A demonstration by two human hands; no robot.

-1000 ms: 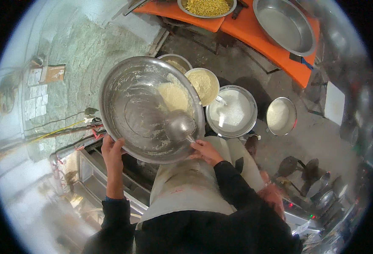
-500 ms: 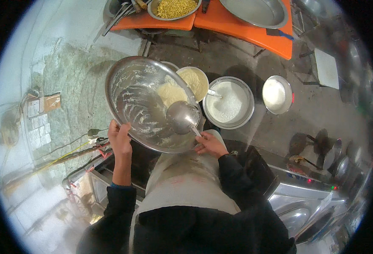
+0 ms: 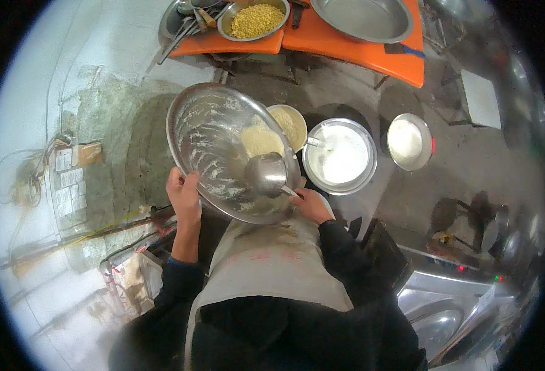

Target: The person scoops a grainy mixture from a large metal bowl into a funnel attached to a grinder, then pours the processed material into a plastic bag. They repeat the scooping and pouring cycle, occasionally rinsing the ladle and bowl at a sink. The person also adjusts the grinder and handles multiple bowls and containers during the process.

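Workroom, head view: grey-brown floor [image 3: 452, 154]; at left, a whitish wall with a green-stained patch [image 3: 124, 148]; at the far side, an orange table [image 3: 359, 54] bearing a metal bowl of yellow kernels [image 3: 258, 20] and a wide steel basin [image 3: 365, 21].

Item: large steel mixing bowl [image 3: 214, 161], before the apron [image 3: 266, 266], tilted; interior smeared with pale streaks. Whether it also rests against the body, cannot tell.

Item: pale yellow mixture [image 3: 262, 141], one heap at the bowl's right side.

Item: metal ladle [image 3: 267, 174], head inside the bowl just below the heap, handle crossing the near right rim.

Left hand [image 3: 186, 190]: clasped on the bowl's near left rim, thumb uppermost.

Right hand [image 3: 311, 206]: fingers wrapped about the ladle handle; contact with the rim beneath, cannot tell.

Beside the bowl, left to right: cream tub [image 3: 306, 131] of pale meal, partly covered by the bowl's edge; steel pan [image 3: 340, 188] of white contents, a utensil handle across its rim; smaller metal bowl [image 3: 426, 151], also with white contents.

Changes noted: bowl more steeply tipped than a second ago, its outline narrower; both grips unchanged. Significance, as judged: the slope keeps the mixture gathered within the ladle's reach.
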